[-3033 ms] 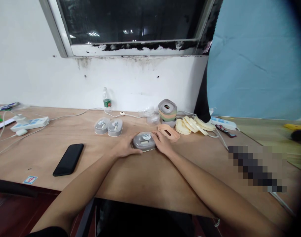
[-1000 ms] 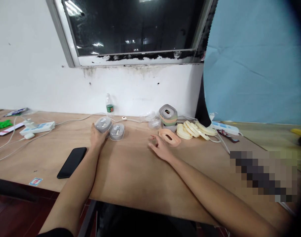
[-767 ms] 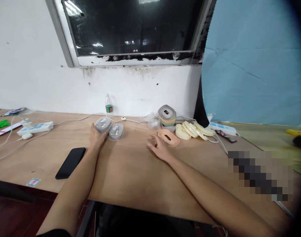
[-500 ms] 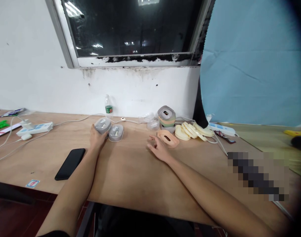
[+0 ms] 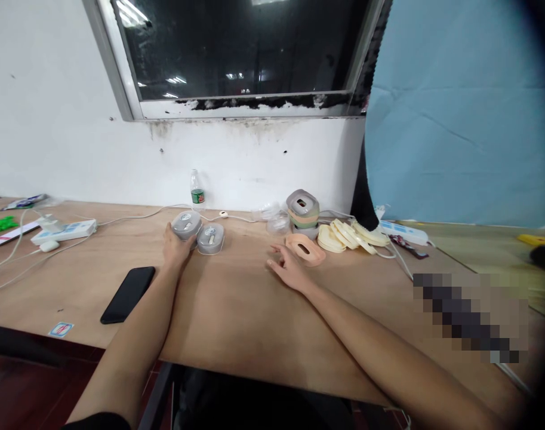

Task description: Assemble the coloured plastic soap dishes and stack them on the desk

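Note:
My left hand (image 5: 177,248) is wrapped round the near side of a grey lidded container (image 5: 186,223), its thumb and fingers on opposite sides. Touching or very close to it on the right stands a second, similar grey container (image 5: 210,237). Over the wood, my right hand (image 5: 289,269) has its fingers apart and holds nothing. Just beyond that hand lies an orange piece with an oval slot (image 5: 305,249). Behind this is a stack of grey, orange and green slotted pieces (image 5: 302,206). Cream-coloured flat pieces (image 5: 344,236) lie in a fanned pile to the right.
A black phone (image 5: 128,295) lies left of my forearm. Power strips (image 5: 68,232) and white cables run along the table. A green-labelled bottle (image 5: 196,188) stands by the wall. Clear plastic pieces (image 5: 276,221) sit beside the stack. A pixelated patch covers the right side.
The view has shifted very slightly. Both hands keep the same positions, the left at the grey container and the right spread near the orange piece.

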`<control>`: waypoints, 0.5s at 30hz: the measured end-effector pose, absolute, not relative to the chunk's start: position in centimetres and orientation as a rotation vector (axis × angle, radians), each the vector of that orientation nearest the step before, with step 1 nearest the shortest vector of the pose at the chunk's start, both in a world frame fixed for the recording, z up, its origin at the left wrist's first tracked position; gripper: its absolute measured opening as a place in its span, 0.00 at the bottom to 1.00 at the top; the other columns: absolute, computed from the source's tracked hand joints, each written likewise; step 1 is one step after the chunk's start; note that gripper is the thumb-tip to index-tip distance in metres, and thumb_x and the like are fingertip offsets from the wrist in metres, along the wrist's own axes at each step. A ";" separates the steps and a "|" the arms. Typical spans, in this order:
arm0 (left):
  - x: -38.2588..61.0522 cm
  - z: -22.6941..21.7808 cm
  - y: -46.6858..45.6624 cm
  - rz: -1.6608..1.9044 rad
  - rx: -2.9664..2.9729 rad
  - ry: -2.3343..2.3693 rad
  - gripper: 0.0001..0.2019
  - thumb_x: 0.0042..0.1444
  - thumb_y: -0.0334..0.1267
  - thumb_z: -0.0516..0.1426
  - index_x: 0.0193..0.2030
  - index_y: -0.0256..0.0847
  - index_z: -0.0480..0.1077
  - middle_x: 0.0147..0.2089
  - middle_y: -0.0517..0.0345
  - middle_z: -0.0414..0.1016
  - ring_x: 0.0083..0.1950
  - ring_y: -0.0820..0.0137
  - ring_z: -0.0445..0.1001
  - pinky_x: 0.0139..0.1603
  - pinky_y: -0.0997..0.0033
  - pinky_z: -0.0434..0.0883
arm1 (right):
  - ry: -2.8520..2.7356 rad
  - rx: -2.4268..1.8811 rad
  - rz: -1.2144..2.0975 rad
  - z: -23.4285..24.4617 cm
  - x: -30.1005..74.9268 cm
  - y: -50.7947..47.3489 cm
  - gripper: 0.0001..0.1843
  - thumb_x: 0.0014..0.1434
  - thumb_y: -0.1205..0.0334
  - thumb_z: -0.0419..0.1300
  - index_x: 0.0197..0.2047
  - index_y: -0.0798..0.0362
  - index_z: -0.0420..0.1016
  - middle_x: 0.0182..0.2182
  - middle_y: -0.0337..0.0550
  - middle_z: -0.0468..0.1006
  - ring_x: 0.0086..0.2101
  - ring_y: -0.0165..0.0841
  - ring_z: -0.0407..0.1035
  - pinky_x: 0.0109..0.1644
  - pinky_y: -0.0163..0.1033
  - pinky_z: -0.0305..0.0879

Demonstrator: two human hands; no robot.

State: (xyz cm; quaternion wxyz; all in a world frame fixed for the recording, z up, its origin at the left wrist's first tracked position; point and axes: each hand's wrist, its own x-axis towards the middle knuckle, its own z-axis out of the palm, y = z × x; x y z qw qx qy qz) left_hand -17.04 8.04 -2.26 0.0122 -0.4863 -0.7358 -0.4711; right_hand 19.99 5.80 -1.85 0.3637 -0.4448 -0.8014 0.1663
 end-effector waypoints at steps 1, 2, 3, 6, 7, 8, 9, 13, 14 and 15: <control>-17.1 -2.3 8.1 -1.468 -1.509 -2.296 0.51 0.45 0.53 0.62 0.68 0.34 0.40 0.68 0.38 0.49 0.68 0.54 0.51 0.65 0.58 0.55 | -2.062 -1.148 0.434 -1.9 20.0 5.8 0.23 0.57 0.58 0.56 0.56 0.51 0.62 0.47 0.47 0.72 0.29 0.29 0.64 0.40 0.41 0.64; -17.1 -2.3 8.1 -1.469 -1.506 -2.293 0.51 0.45 0.53 0.62 0.68 0.34 0.40 0.68 0.38 0.50 0.68 0.54 0.51 0.65 0.58 0.55 | -2.062 -1.151 0.437 -1.9 20.0 5.8 0.23 0.57 0.58 0.56 0.56 0.51 0.62 0.47 0.47 0.73 0.28 0.29 0.64 0.40 0.41 0.64; -17.1 -2.3 8.1 -1.470 -1.506 -2.287 0.51 0.45 0.54 0.62 0.68 0.34 0.40 0.68 0.38 0.50 0.68 0.54 0.51 0.65 0.58 0.55 | -2.061 -1.151 0.436 -1.9 20.0 5.8 0.23 0.57 0.58 0.56 0.56 0.51 0.62 0.47 0.47 0.73 0.28 0.29 0.64 0.39 0.41 0.64; -17.1 -2.4 8.1 -1.476 -1.512 -2.268 0.51 0.45 0.54 0.62 0.68 0.33 0.41 0.67 0.37 0.50 0.68 0.54 0.51 0.66 0.58 0.55 | -2.057 -1.152 0.424 -2.0 20.0 5.9 0.23 0.57 0.58 0.56 0.55 0.51 0.62 0.47 0.46 0.72 0.29 0.29 0.64 0.39 0.40 0.63; -17.1 -2.4 8.2 -1.478 -1.511 -2.266 0.51 0.45 0.54 0.62 0.68 0.32 0.41 0.67 0.37 0.50 0.68 0.54 0.51 0.66 0.58 0.54 | -2.059 -1.151 0.427 -2.0 20.0 5.9 0.23 0.57 0.58 0.56 0.55 0.51 0.62 0.47 0.46 0.72 0.30 0.29 0.64 0.40 0.40 0.63; -17.1 -2.4 8.2 -1.479 -1.511 -2.266 0.51 0.45 0.53 0.62 0.68 0.32 0.41 0.67 0.37 0.50 0.68 0.54 0.51 0.66 0.58 0.54 | -2.062 -1.150 0.431 -2.0 20.0 5.9 0.23 0.57 0.58 0.56 0.56 0.51 0.62 0.47 0.46 0.72 0.29 0.29 0.64 0.40 0.40 0.63; -17.1 -2.3 8.2 -1.477 -1.513 -2.269 0.51 0.45 0.53 0.63 0.68 0.32 0.41 0.68 0.37 0.50 0.68 0.54 0.51 0.66 0.58 0.54 | -2.066 -1.149 0.436 -2.0 20.0 5.9 0.23 0.57 0.58 0.56 0.56 0.51 0.61 0.48 0.46 0.72 0.29 0.29 0.64 0.40 0.40 0.63; -17.1 -2.2 8.2 -1.470 -1.522 -2.283 0.51 0.46 0.52 0.62 0.68 0.32 0.40 0.68 0.37 0.49 0.69 0.53 0.50 0.67 0.57 0.53 | -2.073 -1.142 0.432 -2.0 20.0 5.9 0.23 0.57 0.58 0.56 0.56 0.51 0.61 0.47 0.46 0.72 0.29 0.29 0.64 0.39 0.40 0.63; -17.0 -2.2 8.2 -1.470 -1.522 -2.282 0.51 0.46 0.52 0.62 0.69 0.31 0.40 0.68 0.36 0.48 0.69 0.53 0.50 0.66 0.57 0.53 | -2.072 -1.142 0.427 -2.0 20.0 5.8 0.23 0.57 0.58 0.56 0.56 0.51 0.62 0.47 0.46 0.72 0.29 0.29 0.64 0.39 0.39 0.63; -17.0 -2.2 8.2 -1.471 -1.522 -2.278 0.51 0.46 0.52 0.62 0.69 0.31 0.40 0.68 0.36 0.48 0.69 0.53 0.49 0.66 0.57 0.53 | -2.071 -1.143 0.423 -2.0 20.0 5.8 0.22 0.57 0.58 0.56 0.55 0.50 0.62 0.47 0.46 0.72 0.29 0.29 0.64 0.39 0.39 0.63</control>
